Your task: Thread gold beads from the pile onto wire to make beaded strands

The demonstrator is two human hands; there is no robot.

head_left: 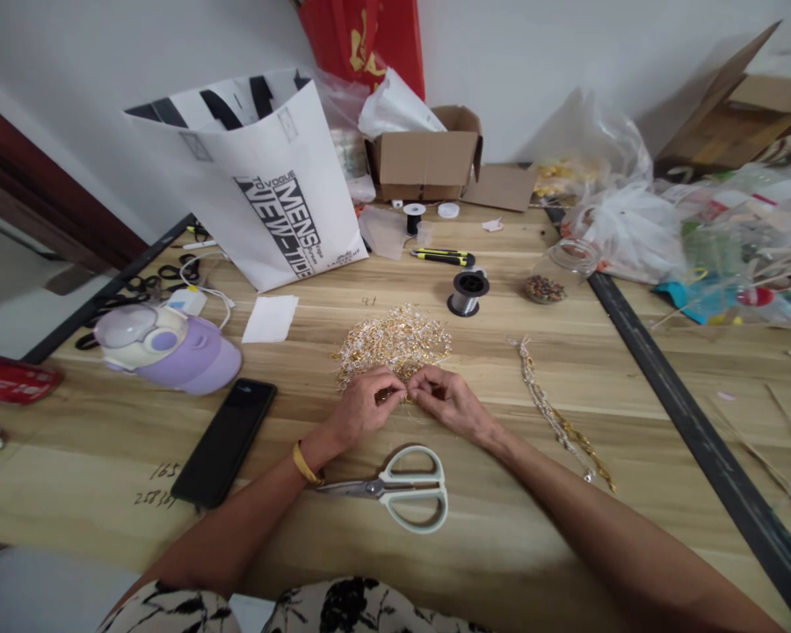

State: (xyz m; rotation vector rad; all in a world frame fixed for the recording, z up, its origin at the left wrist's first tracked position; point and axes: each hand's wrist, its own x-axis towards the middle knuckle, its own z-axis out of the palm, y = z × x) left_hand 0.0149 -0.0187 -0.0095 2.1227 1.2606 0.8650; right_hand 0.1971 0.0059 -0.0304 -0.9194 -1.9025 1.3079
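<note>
A loose heap of small gold and clear beads [395, 338] lies mid-table. At its near edge my left hand [369, 400] and my right hand [445, 396] meet, fingertips almost touching. Each is closed in a pinch, thumb against forefinger. What they hold is too small to make out; fine thread-like strands show just below the fingers. Scissors with pale green handles [414, 488] rest nearer to me, below both hands. To the right of my right hand, silver and gold bead strands [554, 413] are laid out lengthwise.
Beyond the heap are a spool of fine wire [468, 294], a yellow-black utility knife [443, 257] and a glass jar of beads [557, 272]. A phone [225, 442] and a purple bottle [177, 347] lie left. A white paper bag [264, 176] and cardboard box [425, 163] stand behind.
</note>
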